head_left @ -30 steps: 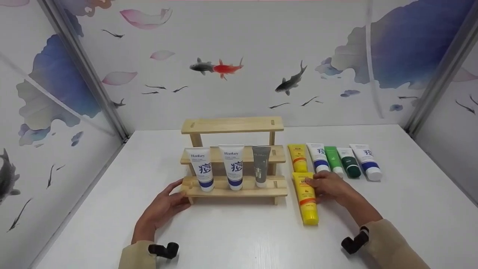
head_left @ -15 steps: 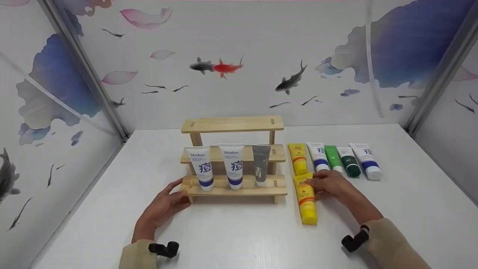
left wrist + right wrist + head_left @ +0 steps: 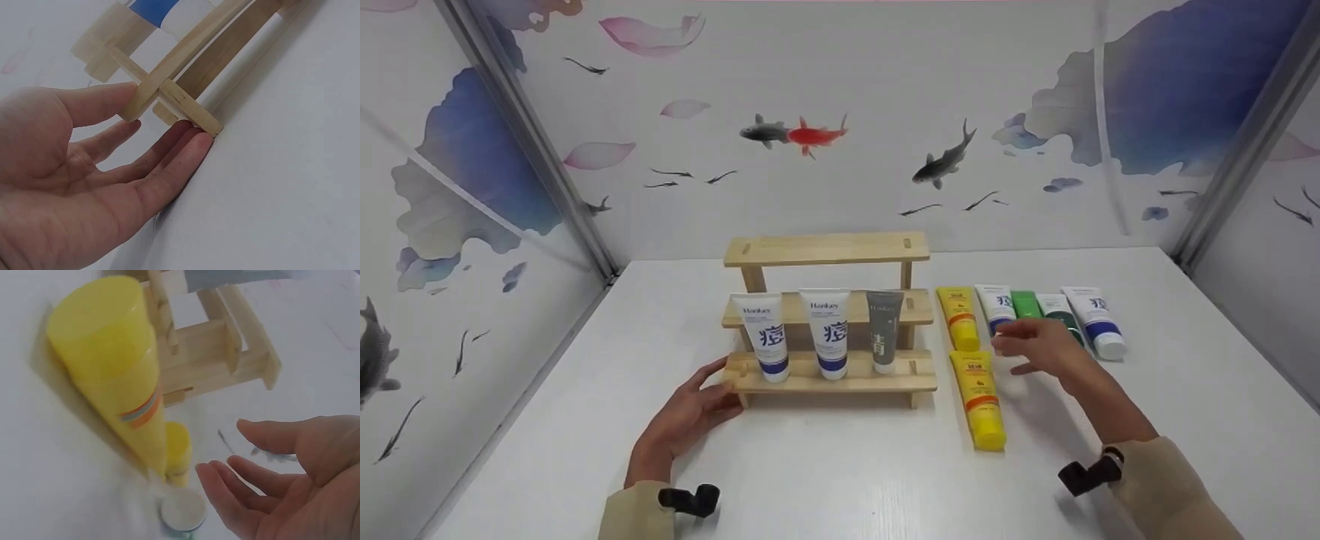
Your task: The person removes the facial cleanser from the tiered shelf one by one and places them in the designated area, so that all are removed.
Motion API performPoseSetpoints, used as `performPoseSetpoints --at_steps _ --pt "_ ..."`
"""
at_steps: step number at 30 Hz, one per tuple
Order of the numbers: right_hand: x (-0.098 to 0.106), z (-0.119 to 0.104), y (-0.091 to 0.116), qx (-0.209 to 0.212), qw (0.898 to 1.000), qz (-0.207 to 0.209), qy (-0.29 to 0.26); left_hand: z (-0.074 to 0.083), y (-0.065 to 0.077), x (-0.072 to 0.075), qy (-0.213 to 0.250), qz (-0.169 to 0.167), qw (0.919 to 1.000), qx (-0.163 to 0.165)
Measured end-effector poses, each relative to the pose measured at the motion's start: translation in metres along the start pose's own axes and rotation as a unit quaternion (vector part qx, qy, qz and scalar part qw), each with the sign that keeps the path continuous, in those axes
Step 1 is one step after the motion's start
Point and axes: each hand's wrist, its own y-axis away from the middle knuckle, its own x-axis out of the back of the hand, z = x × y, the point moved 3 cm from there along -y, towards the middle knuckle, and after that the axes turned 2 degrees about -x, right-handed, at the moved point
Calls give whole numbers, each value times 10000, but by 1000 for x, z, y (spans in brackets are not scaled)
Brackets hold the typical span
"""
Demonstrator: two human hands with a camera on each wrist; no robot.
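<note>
In the head view, a three-tier wooden rack (image 3: 829, 249) bears two white-and-blue tubes (image 3: 830, 334) and a grey tube (image 3: 885, 330), standing caps down. My left hand (image 3: 682, 420) rests against the rack's left end. In the left wrist view, the thumb touches the shelf end (image 3: 147, 93) while extended fingertips (image 3: 202, 143) touch the leg below. My right hand (image 3: 1046, 349) hovers, fingers loosely bent and holding nothing, to the right of a yellow tube (image 3: 979, 401) lying flat. Behind that lies another yellow tube (image 3: 958, 319). The right wrist view shows thumb and fingers apart.
Right of the rear yellow tube lie a white-and-blue tube (image 3: 997, 304), a green tube (image 3: 1024, 302), a white-and-dark-green tube (image 3: 1056, 306) and another white-and-blue tube (image 3: 1095, 322). The white table (image 3: 840, 480) meets printed wall panels (image 3: 697, 217) at the back and sides.
My right hand has let go of the front yellow tube and lifted up and to the right. The tube's cap end has shifted slightly right. My left hand stays at the rack.
</note>
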Motion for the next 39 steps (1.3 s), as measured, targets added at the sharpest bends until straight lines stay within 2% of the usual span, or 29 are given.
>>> performPoseSetpoints --at_steps 4,9,13,24,32,39 --pt "1 -21 17 538 9985 96 71 -1 0 0 -1 -30 10000 -7" --pt "-9 -46 34 1093 9939 133 -102 -2 2 1 16 -34 10000 -79" --pt "-20 -62 40 1354 9901 199 -317 -3 2 1 3 -47 10000 -67" --pt "-50 -80 35 1597 9842 268 -711 -1 0 -1 45 -58 10000 -20" --pt "-77 -78 20 1394 9850 75 -1009 -2 0 -2 10 -25 10000 -13" --pt "-90 -81 13 1427 9823 48 -1216 0 -2 0 78 -43 10000 -13"
